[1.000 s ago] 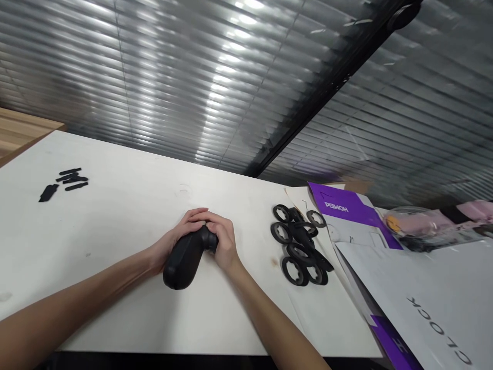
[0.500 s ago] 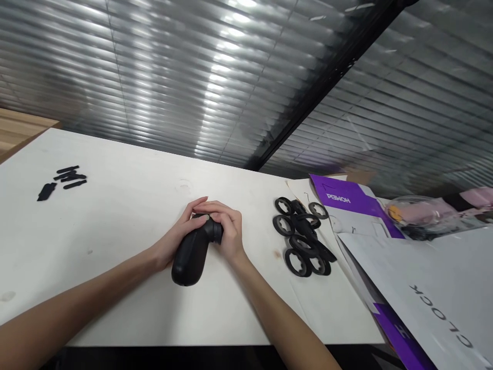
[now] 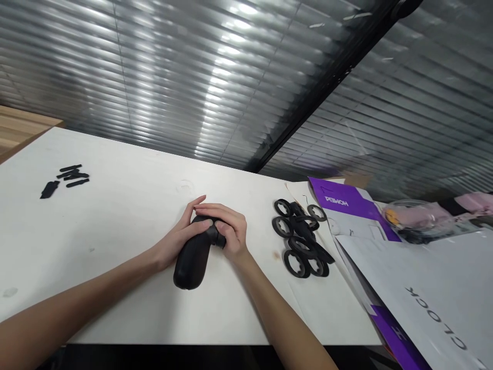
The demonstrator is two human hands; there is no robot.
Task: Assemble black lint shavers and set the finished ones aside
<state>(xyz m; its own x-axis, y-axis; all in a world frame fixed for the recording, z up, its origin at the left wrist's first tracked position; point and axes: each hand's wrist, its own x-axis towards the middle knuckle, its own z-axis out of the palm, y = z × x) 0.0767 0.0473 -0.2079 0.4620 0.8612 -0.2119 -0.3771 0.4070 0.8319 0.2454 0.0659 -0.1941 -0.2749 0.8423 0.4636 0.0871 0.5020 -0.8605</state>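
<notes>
A small workshop with an office feel, this; venetian blinds [image 3: 173, 77] fill the backdrop; white worktable [image 3: 131, 216] up front, a pile of notched black rings [image 3: 302, 231] beside purple-and-white packaging [image 3: 339, 195]!

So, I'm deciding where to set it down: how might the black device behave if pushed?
The black device is probably stiff, showing no visible dents under the left hand and right hand. Its rounded body might rock, though the angled head would likely stop it rolling far.
</notes>
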